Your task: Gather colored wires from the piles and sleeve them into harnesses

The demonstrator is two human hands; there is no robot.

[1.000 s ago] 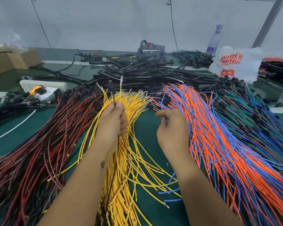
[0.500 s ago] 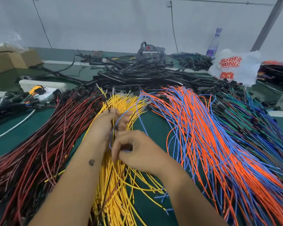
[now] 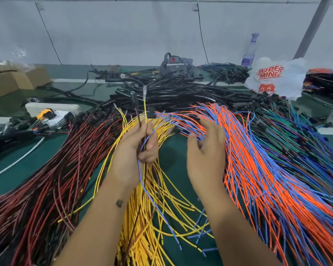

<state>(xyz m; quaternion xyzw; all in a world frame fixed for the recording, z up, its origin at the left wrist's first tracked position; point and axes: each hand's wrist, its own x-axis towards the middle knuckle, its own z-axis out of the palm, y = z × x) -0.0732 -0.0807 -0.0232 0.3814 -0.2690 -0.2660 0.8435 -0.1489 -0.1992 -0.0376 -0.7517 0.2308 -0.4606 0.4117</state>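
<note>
Left hand (image 3: 132,150), closed on upright dark, yellow and blue wires (image 3: 145,110); right hand (image 3: 205,150), open, fingers spread over orange-blue pile (image 3: 258,169) at 3 o'clock; wires look light, limp, tangle-prone, best pinched near terminal ends.

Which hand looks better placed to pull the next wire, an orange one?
The right hand, probably. Its fingers are spread open right at the edge of the orange and blue pile, touching the strands. The left hand is busy: its grip is closed around the wires already gathered, over the yellow pile.
</note>
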